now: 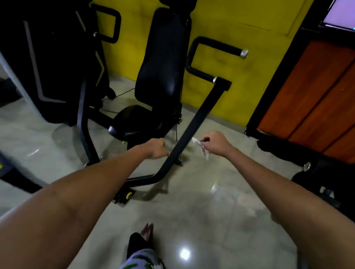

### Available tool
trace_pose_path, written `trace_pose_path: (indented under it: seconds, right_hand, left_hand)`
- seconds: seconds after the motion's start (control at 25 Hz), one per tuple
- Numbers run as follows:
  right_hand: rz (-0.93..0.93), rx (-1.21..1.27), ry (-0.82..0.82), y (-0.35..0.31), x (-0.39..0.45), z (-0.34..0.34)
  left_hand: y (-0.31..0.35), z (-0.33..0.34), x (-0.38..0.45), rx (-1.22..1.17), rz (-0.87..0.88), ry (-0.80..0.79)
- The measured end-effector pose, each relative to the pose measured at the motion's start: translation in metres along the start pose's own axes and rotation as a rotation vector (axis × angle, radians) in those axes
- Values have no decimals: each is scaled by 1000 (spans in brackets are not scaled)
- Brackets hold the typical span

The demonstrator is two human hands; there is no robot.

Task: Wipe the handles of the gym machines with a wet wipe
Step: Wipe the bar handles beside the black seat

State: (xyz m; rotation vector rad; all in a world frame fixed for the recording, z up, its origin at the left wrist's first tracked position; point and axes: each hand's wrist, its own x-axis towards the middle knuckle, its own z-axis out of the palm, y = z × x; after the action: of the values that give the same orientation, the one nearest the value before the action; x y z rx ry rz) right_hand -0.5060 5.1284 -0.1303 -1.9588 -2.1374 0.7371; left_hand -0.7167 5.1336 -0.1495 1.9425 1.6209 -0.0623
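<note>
The right hand (216,144) pinches the crumpled wet wipe (202,148) in a narrow grip, just beside the machine's slanted black lever arm (194,123). The left hand (157,148), fingers curled, rests against the lower part of that same arm; whether it truly clasps it I cannot tell. The padded handle (214,46) lies well up and away, at the far top of the lever toward the yellow wall (249,24), its long axis roughly crosswise, so the wipe-bearing right hand is the nearer one and probably must travel up along the lever.
</note>
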Motion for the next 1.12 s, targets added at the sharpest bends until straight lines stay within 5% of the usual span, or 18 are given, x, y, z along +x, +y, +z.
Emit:
trace_pose_path:
  seconds: [0.36, 0.72, 1.12]
  right_hand:
    - [164, 89, 124, 13, 181, -73]
    - [162, 88, 99, 68, 294, -111]
    - [57, 159, 390, 114, 372, -166]
  left_hand:
    - [8, -113, 203, 98, 142, -13]
    - [40, -154, 351, 180, 268, -71]
    - [70, -179, 438, 180, 534, 202]
